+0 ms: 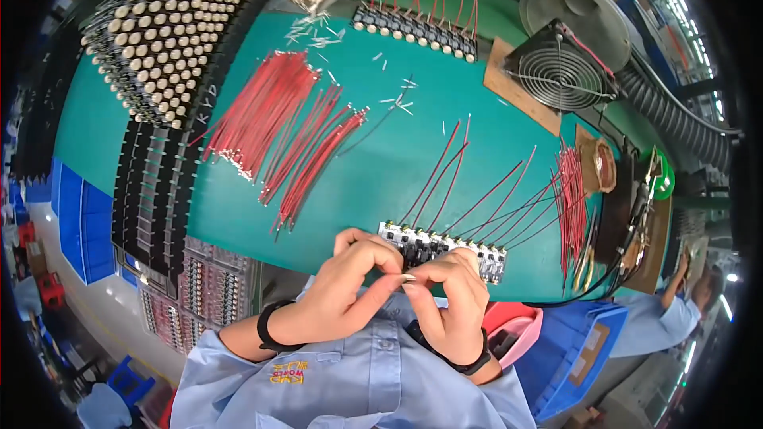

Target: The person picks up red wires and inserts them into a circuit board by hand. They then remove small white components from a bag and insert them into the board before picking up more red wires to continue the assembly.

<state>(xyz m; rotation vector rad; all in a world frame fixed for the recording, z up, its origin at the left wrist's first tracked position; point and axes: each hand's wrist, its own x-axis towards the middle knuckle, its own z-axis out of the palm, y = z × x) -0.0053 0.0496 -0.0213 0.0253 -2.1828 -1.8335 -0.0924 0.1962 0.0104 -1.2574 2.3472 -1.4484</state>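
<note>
Both hands meet at the table's near edge, in front of a strip of small circuit boards (497, 258). My left hand (350, 282) is closed, thumb and forefinger pinched together. The fingers of my right hand (453, 294) are pinched as well, touching the left fingertips. A tiny pale piece shows between the fingertips, too small to name. Several red and dark wires (433, 179) rise from the strip's far edge and lean away over the mat. My hands hide part of the strip's near side.
Red wire bundles (266, 115) lie on the green mat (358, 191), with small white pieces scattered beyond. Black racks of round-topped parts (171, 24) stand far left. Another wired board strip (413, 32) lies at the back. A fan (560, 71) and more red wires (571, 206) are at right.
</note>
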